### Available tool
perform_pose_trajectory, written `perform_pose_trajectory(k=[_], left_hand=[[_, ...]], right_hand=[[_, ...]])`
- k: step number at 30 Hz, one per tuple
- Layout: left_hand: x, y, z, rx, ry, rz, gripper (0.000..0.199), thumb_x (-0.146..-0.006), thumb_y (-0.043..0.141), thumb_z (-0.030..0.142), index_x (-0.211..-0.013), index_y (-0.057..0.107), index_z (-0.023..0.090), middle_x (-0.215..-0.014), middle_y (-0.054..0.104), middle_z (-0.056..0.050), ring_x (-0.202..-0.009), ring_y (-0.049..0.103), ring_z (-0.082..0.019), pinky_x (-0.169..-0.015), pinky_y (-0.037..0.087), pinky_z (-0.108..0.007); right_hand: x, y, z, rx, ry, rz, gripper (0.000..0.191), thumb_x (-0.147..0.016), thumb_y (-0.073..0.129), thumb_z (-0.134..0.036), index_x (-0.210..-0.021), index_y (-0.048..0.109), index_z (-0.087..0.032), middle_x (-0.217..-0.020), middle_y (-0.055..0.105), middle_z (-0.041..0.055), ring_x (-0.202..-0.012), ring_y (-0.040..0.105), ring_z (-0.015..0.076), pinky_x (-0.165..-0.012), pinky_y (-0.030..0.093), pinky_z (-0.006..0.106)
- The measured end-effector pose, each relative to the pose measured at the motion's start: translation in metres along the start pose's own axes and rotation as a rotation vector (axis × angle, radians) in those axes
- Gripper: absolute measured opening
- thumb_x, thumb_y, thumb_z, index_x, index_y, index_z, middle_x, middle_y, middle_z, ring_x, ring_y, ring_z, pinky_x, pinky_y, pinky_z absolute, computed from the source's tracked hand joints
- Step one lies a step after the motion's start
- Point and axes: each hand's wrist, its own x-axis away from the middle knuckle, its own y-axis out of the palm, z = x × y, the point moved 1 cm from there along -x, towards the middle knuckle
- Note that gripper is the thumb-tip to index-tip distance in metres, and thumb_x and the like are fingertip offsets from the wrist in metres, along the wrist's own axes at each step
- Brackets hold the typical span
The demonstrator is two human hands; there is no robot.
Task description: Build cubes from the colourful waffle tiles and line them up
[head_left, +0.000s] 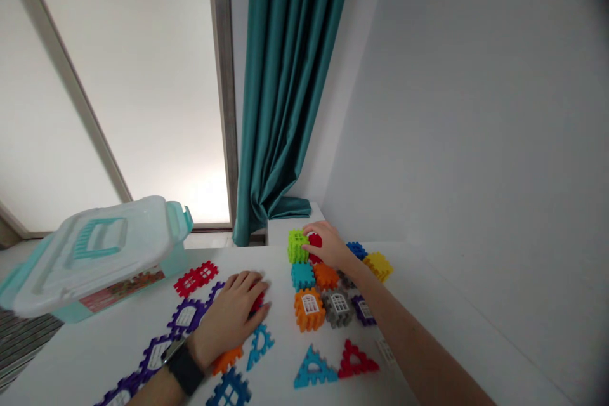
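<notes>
**Both hands on red plastic building pieces, centre of the frame**
The left hand [231, 314] was closed over a red piece [257, 302] beside purple tiles [187, 316]; the right hand [329, 245] grasped a red block [314, 241] touching a lime-green cube [297, 246], upper centre of the white table [280, 355].

The left hand [228, 317] and the right hand [330, 246] are bare, and the right forearm [409, 342] also. On the left wrist sits a wide black wristband [184, 368] with a small silver part [172, 350] at its edge.
</notes>
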Motion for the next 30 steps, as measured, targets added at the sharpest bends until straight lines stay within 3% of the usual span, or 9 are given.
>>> perform_pose_trajectory(k=[30], left_hand=[[0.0,0.002,-0.001,-0.005,0.008,0.002,0.03,-0.097,0.054,0.034,-0.125,0.062,0.026,-0.129,0.062,-0.008,-0.121,0.054,-0.03,-0.103,0.043,-0.049]], right_hand=[[0.013,-0.001,-0.001,0.067,-0.056,0.02,0.028,-0.079,0.074,-0.025,-0.106,0.065,-0.024,-0.118,0.07,0.0083,-0.115,0.058,0.0287,-0.103,0.041,0.049]])
